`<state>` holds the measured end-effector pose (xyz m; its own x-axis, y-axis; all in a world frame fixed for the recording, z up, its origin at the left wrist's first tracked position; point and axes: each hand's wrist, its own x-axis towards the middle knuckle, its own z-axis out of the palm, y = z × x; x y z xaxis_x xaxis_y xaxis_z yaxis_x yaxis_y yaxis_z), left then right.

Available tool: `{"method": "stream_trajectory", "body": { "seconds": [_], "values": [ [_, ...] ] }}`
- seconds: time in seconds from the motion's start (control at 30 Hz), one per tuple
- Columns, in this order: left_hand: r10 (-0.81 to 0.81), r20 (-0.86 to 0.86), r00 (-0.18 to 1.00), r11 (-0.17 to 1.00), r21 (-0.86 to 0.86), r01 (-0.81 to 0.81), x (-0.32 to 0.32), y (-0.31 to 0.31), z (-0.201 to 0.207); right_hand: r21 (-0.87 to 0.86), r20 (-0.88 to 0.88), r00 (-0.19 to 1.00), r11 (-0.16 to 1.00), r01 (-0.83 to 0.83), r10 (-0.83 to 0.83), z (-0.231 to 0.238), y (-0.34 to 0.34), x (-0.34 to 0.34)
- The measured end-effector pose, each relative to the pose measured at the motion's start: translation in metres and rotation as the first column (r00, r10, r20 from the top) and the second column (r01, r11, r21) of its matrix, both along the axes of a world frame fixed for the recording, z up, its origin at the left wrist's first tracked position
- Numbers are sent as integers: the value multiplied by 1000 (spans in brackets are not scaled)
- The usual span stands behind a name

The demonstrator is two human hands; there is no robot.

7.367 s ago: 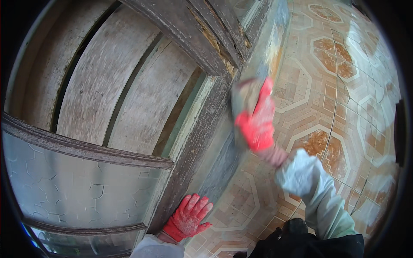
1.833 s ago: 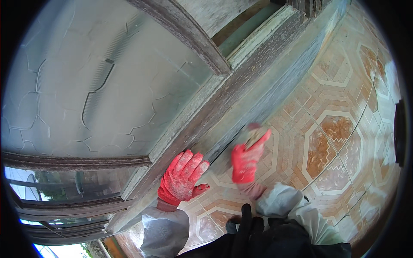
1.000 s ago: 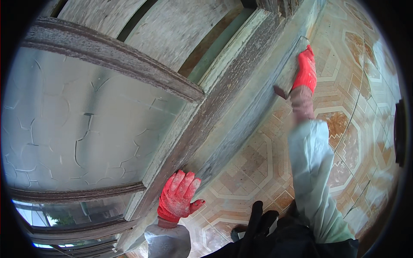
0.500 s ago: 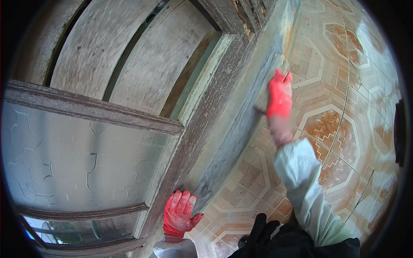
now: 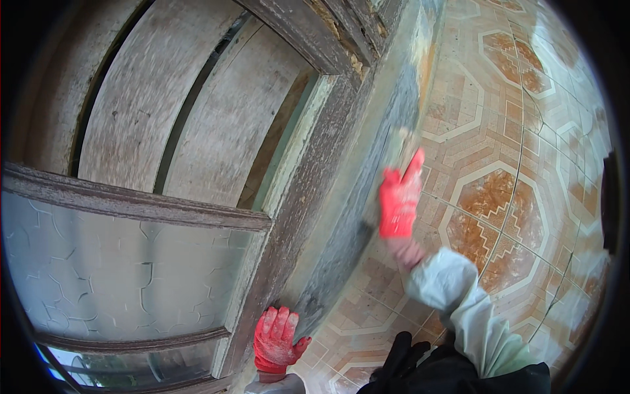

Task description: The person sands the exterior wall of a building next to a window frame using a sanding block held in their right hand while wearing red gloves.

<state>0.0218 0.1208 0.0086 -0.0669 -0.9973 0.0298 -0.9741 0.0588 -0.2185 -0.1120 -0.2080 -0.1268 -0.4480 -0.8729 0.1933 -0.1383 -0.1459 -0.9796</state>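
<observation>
My left hand [image 5: 278, 339], in a dusty red glove, lies flat against the lower part of the weathered wooden door frame [image 5: 308, 177], beside the grey sill. Its fingers are stretched out and nothing is in it. Farther off, my right hand [image 5: 400, 205], also red-gloved, is over the outer edge of the grey cement-like sill [image 5: 357, 217]. One finger points forward while the others curl. A blurred, pale flat thing [image 5: 402, 146] shows just beyond its fingertips; its kind is too smeared to tell, and the palm is hidden.
On the left, a wooden door has plank panels [image 5: 151, 92], worn rails and a patterned glass pane [image 5: 118, 262]. Patterned brown and cream floor tiles [image 5: 492, 203] cover the right side. Part of my dark clothing [image 5: 453, 374] shows at the lower edge.
My right hand has come back toward me and a little left along the sill. My left hand stays on the frame; the whole view has shifted slightly.
</observation>
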Motion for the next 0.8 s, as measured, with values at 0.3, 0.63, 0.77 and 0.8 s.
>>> {"method": "stream_trajectory", "body": {
  "seconds": [0.3,0.63,0.77,0.8],
  "values": [
    [5,-23,1000,1000,23,-4,0,-1,2,237,296,953,961,-143,68,8,-103,-29],
    [-67,-77,995,997,31,70,-18,-30,10,-120,73,972,969,-215,225,17,-37,-29],
    [-93,-189,978,992,63,107,-12,-37,-3,427,524,850,852,-304,40,27,-171,-70],
    [-79,-190,979,995,44,89,-13,-39,-3,495,457,889,840,-224,-32,22,-179,-75]
  ]
}}
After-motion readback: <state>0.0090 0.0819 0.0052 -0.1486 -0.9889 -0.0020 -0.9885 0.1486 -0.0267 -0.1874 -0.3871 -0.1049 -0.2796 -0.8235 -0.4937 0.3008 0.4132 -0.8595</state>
